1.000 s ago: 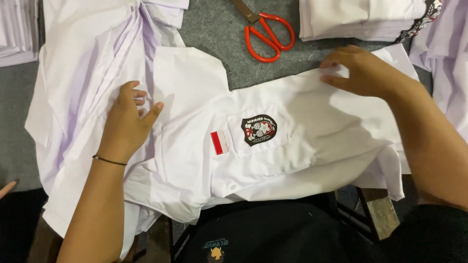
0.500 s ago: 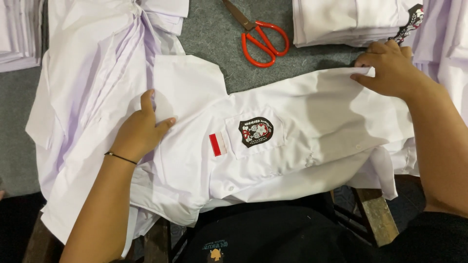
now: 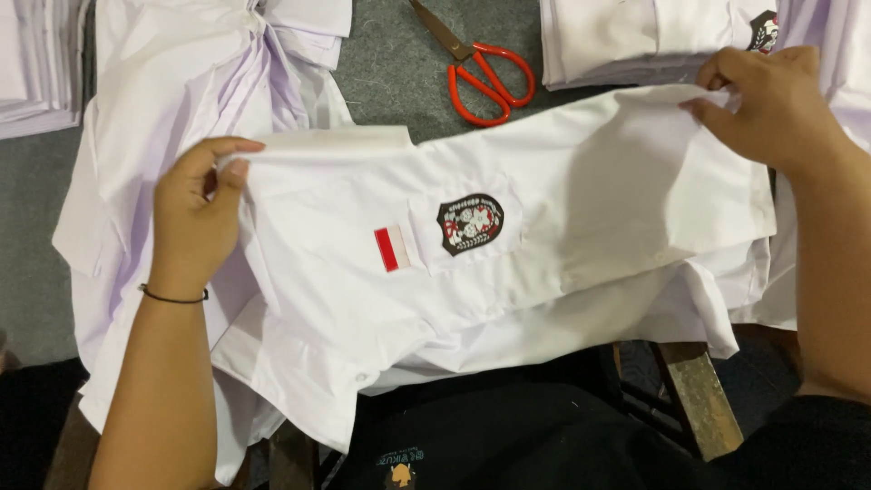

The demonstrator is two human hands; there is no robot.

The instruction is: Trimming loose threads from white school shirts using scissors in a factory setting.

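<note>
We're pinching the white shirt (image 3: 581, 227) edges: left hand (image 3: 195, 218) fingers left of its badge (image 3: 470, 223), right hand (image 3: 771, 109) fingers probably gripping too; scissors (image 3: 481, 73) above.

A smooth, matt white cotton-like cloth shirt (image 3: 581, 209) is seen; at twelve o'clock, orange glossy plastic-handled metal scissors (image 3: 479, 65) on rough grey felt-like table covering (image 3: 386, 68).
</note>
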